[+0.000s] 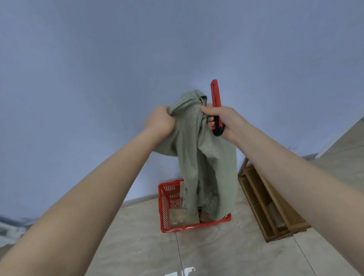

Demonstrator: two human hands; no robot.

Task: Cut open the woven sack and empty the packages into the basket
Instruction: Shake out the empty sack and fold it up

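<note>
The pale green woven sack (199,158) hangs limp, upside down, with its lower end inside the red plastic basket (164,203) on the floor. My left hand (159,122) grips the sack's upper left corner. My right hand (222,118) pinches the upper right corner and also holds a red and black utility knife (215,98), which points up. Packages (182,217) in clear wrap lie in the basket, partly hidden by the sack.
The basket stands on a glossy tiled floor (206,254) against a plain blue-grey wall (170,41). A low wooden rack (267,205) lies to the right of the basket. A pale object shows at the far left edge.
</note>
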